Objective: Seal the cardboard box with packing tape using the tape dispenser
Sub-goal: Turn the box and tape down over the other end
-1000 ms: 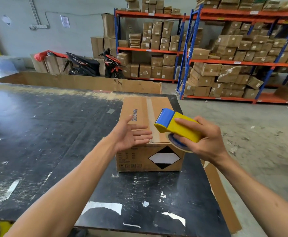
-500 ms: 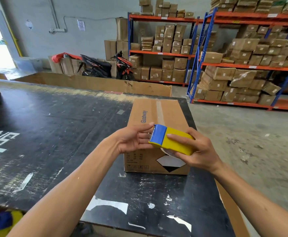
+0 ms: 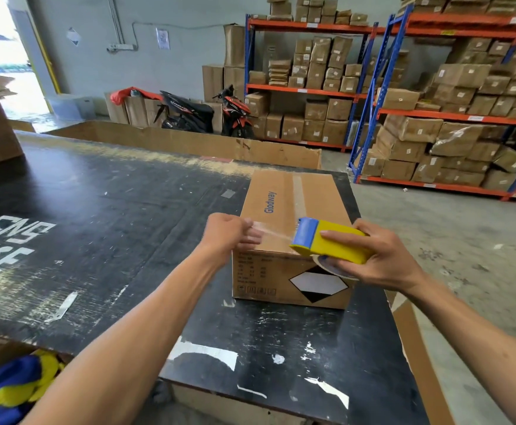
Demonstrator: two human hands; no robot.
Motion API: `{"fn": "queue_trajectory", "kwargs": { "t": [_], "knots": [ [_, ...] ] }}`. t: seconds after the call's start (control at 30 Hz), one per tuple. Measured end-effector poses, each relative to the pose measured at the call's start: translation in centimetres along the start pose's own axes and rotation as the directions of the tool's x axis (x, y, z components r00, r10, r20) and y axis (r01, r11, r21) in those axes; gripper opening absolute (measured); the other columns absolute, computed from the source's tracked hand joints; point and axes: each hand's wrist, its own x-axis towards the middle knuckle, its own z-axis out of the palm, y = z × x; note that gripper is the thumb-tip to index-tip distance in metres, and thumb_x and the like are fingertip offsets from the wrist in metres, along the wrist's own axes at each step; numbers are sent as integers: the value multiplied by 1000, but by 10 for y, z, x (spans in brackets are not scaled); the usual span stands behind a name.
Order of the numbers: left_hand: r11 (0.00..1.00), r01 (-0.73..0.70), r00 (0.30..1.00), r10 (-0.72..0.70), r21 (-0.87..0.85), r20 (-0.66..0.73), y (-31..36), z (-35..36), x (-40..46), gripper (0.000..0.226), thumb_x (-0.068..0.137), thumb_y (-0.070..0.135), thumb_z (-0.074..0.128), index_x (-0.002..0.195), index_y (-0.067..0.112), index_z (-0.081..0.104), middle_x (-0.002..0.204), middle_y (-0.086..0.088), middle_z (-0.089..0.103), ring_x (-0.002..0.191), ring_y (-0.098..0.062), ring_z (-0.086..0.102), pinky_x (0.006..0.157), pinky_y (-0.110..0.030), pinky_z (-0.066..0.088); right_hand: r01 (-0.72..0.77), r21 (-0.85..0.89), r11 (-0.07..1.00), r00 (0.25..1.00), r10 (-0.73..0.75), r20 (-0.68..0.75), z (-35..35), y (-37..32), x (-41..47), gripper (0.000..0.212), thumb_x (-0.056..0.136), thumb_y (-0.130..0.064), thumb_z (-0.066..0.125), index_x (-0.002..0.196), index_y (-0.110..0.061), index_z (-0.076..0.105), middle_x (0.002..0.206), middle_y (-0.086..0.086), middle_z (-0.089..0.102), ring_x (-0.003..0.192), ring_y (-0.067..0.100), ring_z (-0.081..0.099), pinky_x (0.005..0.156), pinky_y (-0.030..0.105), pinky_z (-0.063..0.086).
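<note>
Cardboard box (image 3: 293, 240): closed, brown, standing on the black table (image 3: 103, 228) near its right edge, directly ahead of both hands.
Box contents: cannot tell; the flaps are shut.
Box top: a strip of clear tape already runs along the centre seam at the far end.
Box writing: "Glodway" in blue along the left part of the top panel.
Box labels: a black-and-white diamond mark on the near side; beside it, small printed text and symbols too small to read.
Tape dispenser (image 3: 327, 240): yellow body with a blue head, held above the near right corner of the box; the tape roll shows beneath it.
Packing tape (image 3: 273, 233): a clear length stretched between the dispenser head and the left hand, above the near edge of the box top.
Right hand (image 3: 382, 259): wrapped around the dispenser body, fingers over the top, thumb below near the roll.
Left hand (image 3: 229, 234): closed narrowly, pinching the free end of the tape.
Table writing: large white stencilled letters at the left, partly cut off and worn.
Shelving racks (image 3: 373, 96): blue uprights, orange beams, loaded with many closed brown cartons; their small white labels are unreadable.
Motor scooters (image 3: 204, 115): two, parked by the far wall next to the racks.
</note>
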Motion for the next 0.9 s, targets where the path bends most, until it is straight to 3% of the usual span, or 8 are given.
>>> {"fn": "queue_trajectory", "kwargs": {
  "t": [0.1, 0.23, 0.33, 0.43, 0.53, 0.6, 0.73, 0.9],
  "knots": [
    [981, -149, 989, 150, 126, 4, -17, -20, 0, 19, 100, 14, 59, 100, 1, 72, 75, -6, 77, 75, -20, 75, 71, -31, 62, 44, -39, 998, 995, -40, 92, -17, 14, -8, 50, 80, -50, 77, 127, -38, 67, 86, -2, 54, 66, 14, 52, 55, 22, 39],
    [876, -305, 918, 375, 373, -130, -44, -10, -5, 22, 98, 33, 60, 104, 20, 77, 96, 13, 76, 89, -6, 68, 80, -24, 51, 96, -192, 977, 971, -50, 232, -18, 13, 2, 51, 82, -56, 64, 132, -46, 60, 86, -2, 55, 62, 15, 52, 51, 18, 33],
    [887, -265, 901, 368, 379, -230, -65, -8, -2, 25, 97, 39, 60, 107, 23, 76, 109, 8, 73, 99, -10, 65, 90, -33, 51, 134, -264, 955, 956, -55, 287, -14, 11, 11, 50, 81, -60, 56, 128, -47, 63, 83, -2, 57, 56, 12, 47, 48, 21, 30],
    [905, -229, 906, 333, 358, -262, -77, -4, 1, 21, 98, 36, 59, 103, 26, 76, 105, 2, 73, 96, -13, 66, 92, -40, 53, 145, -300, 943, 944, -41, 327, -6, 6, 17, 48, 80, -64, 54, 124, -49, 66, 79, -2, 56, 52, 11, 38, 47, 21, 23],
    [916, -232, 901, 329, 328, -283, -80, 0, 4, 18, 99, 32, 58, 95, 29, 76, 99, -3, 72, 90, -16, 66, 91, -41, 54, 138, -316, 939, 933, -16, 359, 0, 2, 21, 49, 78, -65, 50, 121, -50, 67, 76, 0, 56, 47, 17, 47, 47, 22, 23],
    [930, -207, 903, 301, 303, -307, -79, 2, 5, 21, 99, 30, 59, 107, 22, 76, 108, -5, 73, 98, -17, 67, 96, -41, 52, 142, -329, 934, 930, -13, 367, 1, 0, 25, 49, 77, -64, 51, 121, -49, 67, 76, 1, 57, 47, 20, 51, 45, 23, 26],
    [936, -200, 896, 295, 291, -333, -80, 3, 7, 27, 99, 26, 61, 119, 14, 73, 110, 5, 74, 102, -14, 66, 98, -37, 52, 161, -353, 922, 920, -11, 392, 5, -3, 29, 49, 73, -59, 59, 120, -48, 68, 74, 1, 56, 47, 21, 53, 41, 23, 31],
    [928, -228, 880, 326, 295, -344, -83, 1, 6, 21, 98, 20, 62, 112, 14, 76, 84, 20, 63, 86, -9, 59, 84, -25, 47, 147, -342, 928, 906, 13, 423, 11, -8, 29, 46, 71, -55, 66, 117, -46, 71, 73, 1, 54, 46, 22, 52, 39, 23, 33]
  ]
}}
